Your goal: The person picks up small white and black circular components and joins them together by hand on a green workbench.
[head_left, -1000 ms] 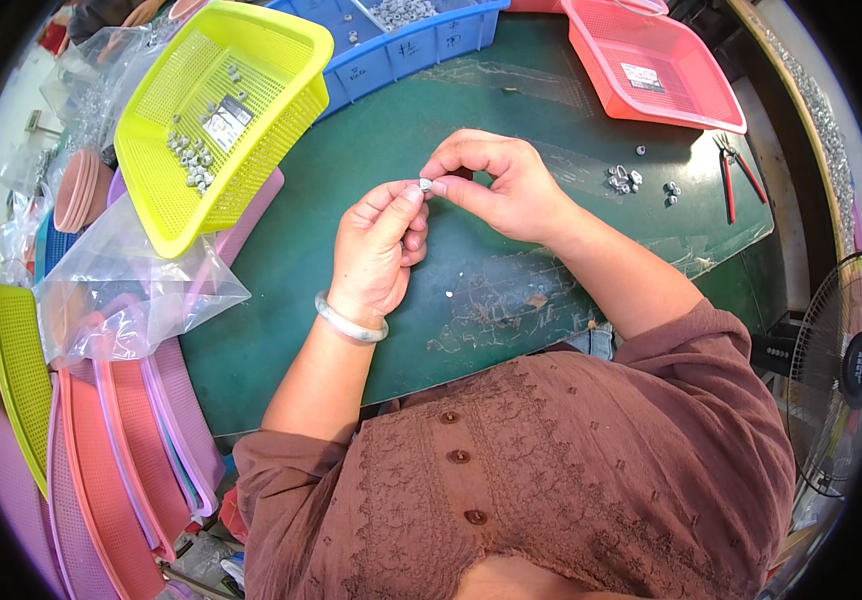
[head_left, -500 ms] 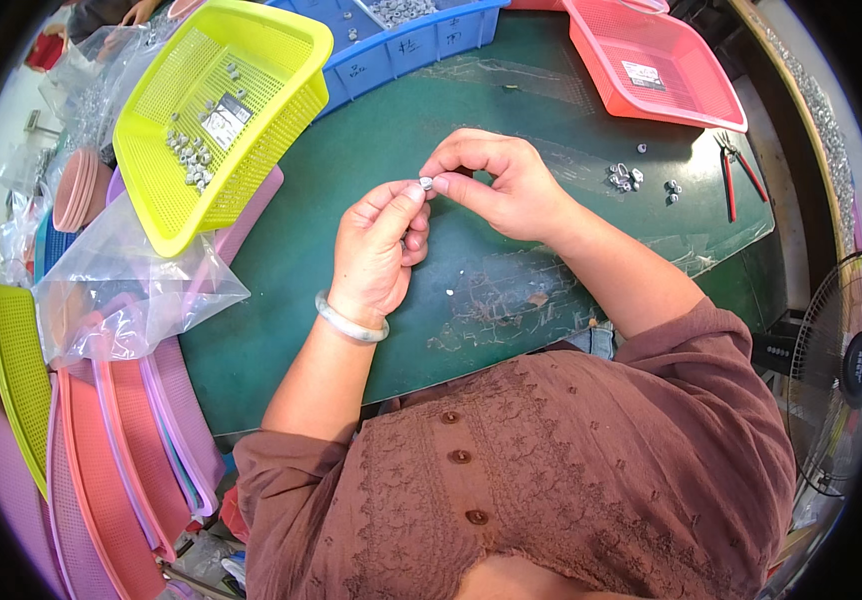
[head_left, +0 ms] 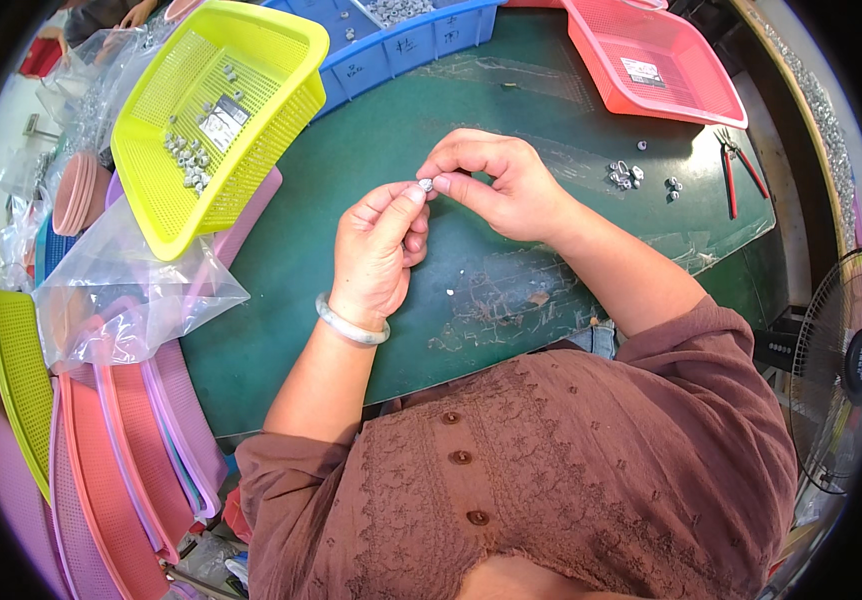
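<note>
Between my fingertips is a small silvery metal piece (head_left: 426, 185), too small to make out its exact kind. My left hand (head_left: 379, 240), with a pale bangle (head_left: 351, 322) at the wrist, pinches it between thumb and curled fingers. From the right, my right hand (head_left: 496, 185) meets it with thumb and forefinger closed on the same piece. Both hands are held over the green table mat (head_left: 351, 150). Similar small metal pieces (head_left: 189, 162) lie in the yellow-green basket (head_left: 261, 170) to the left, beside a label card (head_left: 223, 124).
Loose metal pieces (head_left: 625, 176) and red-handled pliers (head_left: 741, 175) lie at the right. A pink basket (head_left: 671, 100) and a blue divided tray (head_left: 411, 48) stand at the back. A plastic bag (head_left: 131, 290) and stacked baskets (head_left: 121, 440) crowd the left; a fan (head_left: 831, 370) stands right.
The small metal piece looks slightly turned between my fingertips. Both hands stay in nearly the same place.
</note>
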A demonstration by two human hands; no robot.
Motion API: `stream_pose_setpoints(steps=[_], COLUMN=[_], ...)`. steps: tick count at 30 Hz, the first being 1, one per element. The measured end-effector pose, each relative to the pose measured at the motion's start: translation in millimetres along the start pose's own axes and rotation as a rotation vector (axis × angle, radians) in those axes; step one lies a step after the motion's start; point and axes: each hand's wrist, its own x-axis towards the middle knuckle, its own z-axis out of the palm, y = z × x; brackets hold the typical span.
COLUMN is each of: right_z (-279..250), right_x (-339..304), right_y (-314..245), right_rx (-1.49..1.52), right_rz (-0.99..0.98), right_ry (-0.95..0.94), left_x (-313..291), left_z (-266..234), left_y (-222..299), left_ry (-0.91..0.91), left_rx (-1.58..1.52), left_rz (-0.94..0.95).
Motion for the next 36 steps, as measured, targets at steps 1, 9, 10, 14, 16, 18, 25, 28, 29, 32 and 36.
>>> stream_pose_setpoints(steps=[1, 9, 10, 14, 16, 18, 25, 28, 29, 32, 36], right_z=[-0.2, -0.8, -0.6, -0.5, -0.2, 0.1, -0.5, -0.5, -0.5, -0.6, -0.9], right_x=[-0.3, -0.7, -0.8, -1.0, -1.0, -1.0, -0.7, -0.7, -0.7, -0.9, -0.7], right_y=[0.0, -0.9, -0.8, -0.9, -1.2, -1.5, -1.7, -1.0, -0.6, 0.3, 0.2], right_rx=[-0.001, -0.030, -0.028, -0.031, -0.030, -0.028, -0.034, -0.034, -0.033, -0.040, -0.046], right_rz=[-0.002, -0.029, -0.032, -0.038, -0.039, -0.040, -0.046, -0.057, -0.061, -0.073, -0.066], right_ry=[0.001, 0.006, 0.009, 0.012, 0.013, 0.014, 0.016, 0.016, 0.017, 0.020, 0.016], left_x=[-0.1, -0.2, -0.3, -0.5, -0.4, 0.0, -1.1, -1.2, -1.2, -0.7, -0.8], left_z=[0.4, 1.5, 1.6, 2.3, 2.3, 2.1, 4.0, 4.3, 4.1, 2.9, 2.1], left_y=[0.1, -0.2, -0.2, 0.1, -0.1, -0.1, 0.2, -0.2, -0.4, -1.4, -1.9], left_ry=[0.000, 0.010, 0.011, 0.014, 0.012, 0.007, 0.012, 0.017, 0.017, 0.005, -0.003], left_rx=[0.000, 0.010, 0.011, 0.012, 0.014, 0.019, 0.024, 0.027, 0.026, 0.025, 0.026], left_rz=[0.000, 0.005, 0.007, 0.004, -0.001, -0.006, -0.007, -0.010, -0.010, -0.003, 0.005])
